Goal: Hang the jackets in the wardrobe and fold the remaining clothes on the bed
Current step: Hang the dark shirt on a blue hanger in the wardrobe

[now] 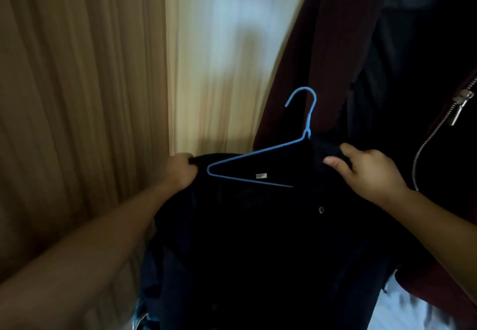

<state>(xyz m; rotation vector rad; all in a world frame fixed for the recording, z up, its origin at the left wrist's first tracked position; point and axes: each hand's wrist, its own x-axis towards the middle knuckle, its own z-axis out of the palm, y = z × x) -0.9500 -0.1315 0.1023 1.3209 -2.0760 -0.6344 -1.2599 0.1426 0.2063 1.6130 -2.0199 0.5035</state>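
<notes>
1. Across the left half, a brown wood-grain panel [77, 97] fills the view; a paler panel [219, 58] sits just right of it.
2. Centre and bottom: dark jacket [258, 239], held up in front of me, front open, body hanging down out of view.
3. Right side: hung clothes close behind the jacket, a maroon garment [296, 71] and a black one with a silver zip [418, 159].
4. Left hand [180, 172]: fingers curled tight round the jacket's left shoulder edge.
5. Right hand [369, 172]: thumb on the front, fingers wrapped behind, pinching the fabric at the right shoulder by the collar.
6. Blue wire hanger [258, 151]: lies at the neck opening between my hands. Left arm is exposed on top of the fabric, right arm hidden under the collar. Hook points up, free, on no rail.
7. Zip pull [460, 107] dangles at the far right edge.
8. Small pale label [261, 175] inside the neck, just above the hanger's bottom bar.
9. Button [320, 209] on the front, below my right hand.
</notes>
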